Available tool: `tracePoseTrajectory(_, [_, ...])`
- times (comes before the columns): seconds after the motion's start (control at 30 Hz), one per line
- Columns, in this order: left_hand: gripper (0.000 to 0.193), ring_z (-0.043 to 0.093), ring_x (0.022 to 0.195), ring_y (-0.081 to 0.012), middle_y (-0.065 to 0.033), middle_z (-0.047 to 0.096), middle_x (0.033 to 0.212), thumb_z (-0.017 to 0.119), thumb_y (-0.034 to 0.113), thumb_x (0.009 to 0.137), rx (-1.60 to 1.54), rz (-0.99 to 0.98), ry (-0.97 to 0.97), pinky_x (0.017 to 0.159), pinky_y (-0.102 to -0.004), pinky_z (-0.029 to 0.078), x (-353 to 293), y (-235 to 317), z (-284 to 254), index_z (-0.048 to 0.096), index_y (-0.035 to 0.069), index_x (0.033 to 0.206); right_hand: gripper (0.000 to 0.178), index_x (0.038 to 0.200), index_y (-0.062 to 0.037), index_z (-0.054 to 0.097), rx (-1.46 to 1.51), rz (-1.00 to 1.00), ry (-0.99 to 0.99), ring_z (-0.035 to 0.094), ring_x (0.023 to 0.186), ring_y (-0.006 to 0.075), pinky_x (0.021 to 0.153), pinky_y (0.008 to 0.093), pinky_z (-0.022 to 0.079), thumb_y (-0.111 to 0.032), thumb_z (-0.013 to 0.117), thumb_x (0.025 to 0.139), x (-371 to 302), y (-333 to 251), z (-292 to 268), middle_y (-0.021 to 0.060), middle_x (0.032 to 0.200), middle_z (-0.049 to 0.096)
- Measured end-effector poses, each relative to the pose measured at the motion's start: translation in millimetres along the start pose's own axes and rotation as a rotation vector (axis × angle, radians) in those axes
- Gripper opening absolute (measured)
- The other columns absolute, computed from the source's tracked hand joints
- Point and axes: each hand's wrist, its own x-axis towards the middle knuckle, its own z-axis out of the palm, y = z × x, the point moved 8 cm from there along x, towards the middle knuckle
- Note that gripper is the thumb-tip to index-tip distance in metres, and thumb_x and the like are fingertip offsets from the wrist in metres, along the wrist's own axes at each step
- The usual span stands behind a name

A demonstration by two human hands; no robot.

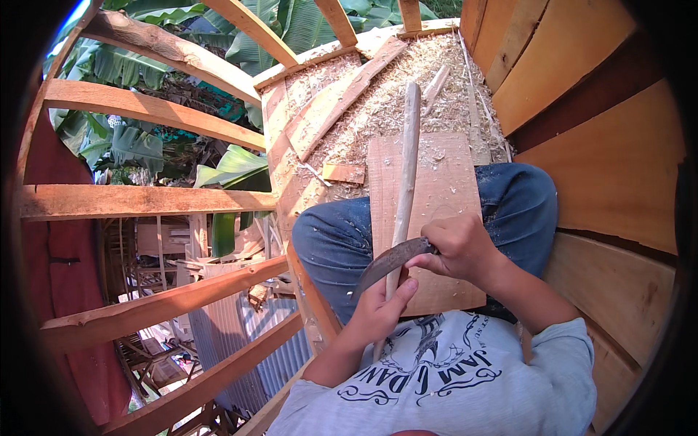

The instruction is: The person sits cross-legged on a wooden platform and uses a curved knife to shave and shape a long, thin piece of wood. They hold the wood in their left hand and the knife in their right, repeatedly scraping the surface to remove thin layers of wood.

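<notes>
My right hand [465, 248] is closed round the handle of a knife with a broad, curved dark blade [383, 267]. The blade lies across a long, pale wooden stick [408, 163] and points to the left. Below the blade, my left hand [382, 309] grips the stick's lower part, with the thumb along it. The stick slants away from me over a flat wooden board [451, 185], which rests across my lap between my jeans-clad knees. Part of the stick's lower end is hidden by my left hand.
Wood shavings [349, 116] cover the floor ahead, with a loose plank [342, 102] and a small wood block [343, 174] there. Slatted wooden railing [145, 202] runs along the left, above a drop. A plank wall [603, 174] closes the right side.
</notes>
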Motion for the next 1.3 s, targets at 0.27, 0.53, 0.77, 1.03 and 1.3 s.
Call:
tracePoseTrajectory(0.27, [0.018,0.036,0.066,-0.0066,0.001,0.037,0.073,0.058,0.01,0.088,-0.077,-0.04,0.013,0.057,-0.0233,0.033,0,-1,8,0.041,0.005,0.086,0.053,0.058,-0.0046,0.051,0.069,0.055,-0.004,0.056,0.046,0.029,0.044,0.0362,0.043,-0.051,0.062,0.081,-3,9,3,0.0119,0.05,0.049])
tracePoseTrajectory(0.53, [0.02,0.036,0.066,-0.0063,0.0014,0.037,0.073,0.061,0.008,0.085,0.009,0.038,0.044,0.057,-0.0225,0.033,8,14,12,0.041,0.006,0.084,0.055,0.059,-0.0049,0.05,0.002,0.06,0.067,0.057,0.048,0.0312,0.044,0.0367,0.044,-0.055,0.062,0.079,1,32,-1,0.0127,0.052,0.052])
tracePoseTrajectory(0.77, [0.023,0.036,0.06,-0.0047,0.0028,0.038,0.07,0.062,0.007,0.084,0.125,0.16,-0.079,0.052,-0.021,0.031,3,8,26,0.039,0.007,0.085,0.06,0.059,0.0013,0.051,0.024,0.311,0.194,0.048,0.045,0.032,0.045,0.0378,0.039,-0.051,0.053,0.089,-2,101,-20,0.0181,0.049,0.047])
tracePoseTrajectory(1.03, [0.026,0.034,0.059,-0.0046,0.0026,0.037,0.068,0.063,0.004,0.082,-0.173,0.052,-0.12,0.051,-0.0206,0.03,6,14,20,0.037,0.008,0.083,0.063,0.06,0.0045,0.043,0.226,0.58,0.223,0.031,0.049,0.0142,0.046,0.0347,0.031,-0.048,0.046,0.095,-12,107,-32,0.0105,0.047,0.034])
tracePoseTrajectory(1.3, [0.024,0.034,0.059,-0.0038,0.0031,0.037,0.067,0.062,0.005,0.084,-0.135,0.036,0.018,0.051,-0.0203,0.03,11,13,-2,0.038,0.008,0.083,0.06,0.056,-0.0016,0.048,0.26,0.332,0.111,0.049,0.043,0.0206,0.044,0.0341,0.038,-0.052,0.056,0.087,-24,36,-15,0.0102,0.047,0.043])
